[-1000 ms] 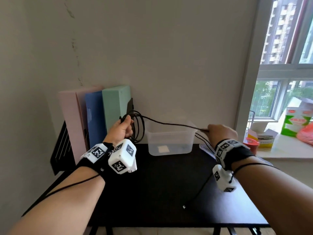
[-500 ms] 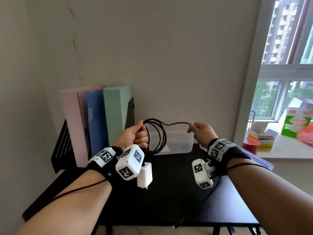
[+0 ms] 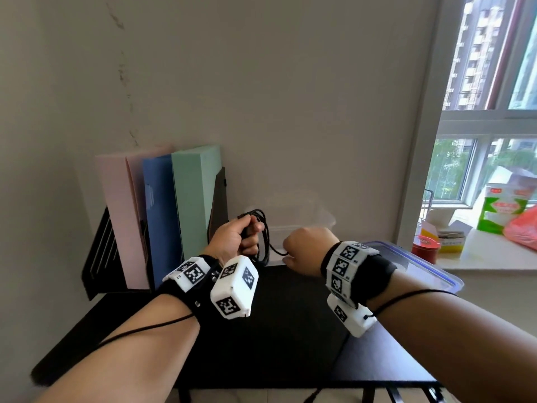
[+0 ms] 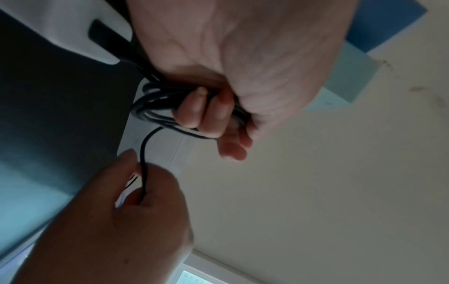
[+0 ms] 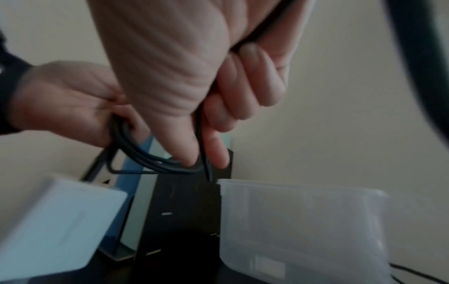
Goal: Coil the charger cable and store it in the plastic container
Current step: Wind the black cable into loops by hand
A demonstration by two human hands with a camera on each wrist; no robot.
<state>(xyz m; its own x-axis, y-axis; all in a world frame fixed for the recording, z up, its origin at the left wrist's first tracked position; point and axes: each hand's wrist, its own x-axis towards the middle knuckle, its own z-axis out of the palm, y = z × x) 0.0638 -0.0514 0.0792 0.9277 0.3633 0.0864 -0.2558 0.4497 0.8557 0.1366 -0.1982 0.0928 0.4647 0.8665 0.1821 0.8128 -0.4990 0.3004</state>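
The black charger cable (image 3: 263, 237) is gathered in several loops, and my left hand (image 3: 247, 238) grips the bundle in a fist above the table's back edge. In the left wrist view the coil (image 4: 150, 103) sticks out past my curled fingers (image 4: 206, 111), and the white charger brick (image 4: 73, 28) hangs beside the palm. My right hand (image 3: 289, 254) is close to the right of the coil and pinches the loose strand (image 4: 143, 163) between thumb and forefinger. The clear plastic container (image 3: 319, 225) stands open just behind both hands. It also shows in the right wrist view as the container (image 5: 303, 221), below my right fingers (image 5: 216, 138).
Pink, blue and green folders (image 3: 162, 216) stand in a black rack at the back left. The container's blue-rimmed lid (image 3: 421, 266) lies at the table's right edge. A windowsill (image 3: 479, 260) with boxes, a red tin and a bag is to the right. The black table (image 3: 290, 330) lies below my wrists.
My right hand has travelled left along the cable, from far right to right beside the coil. The taut stretch between my hands has shrunk to a short strand, and the coil has gained loops.
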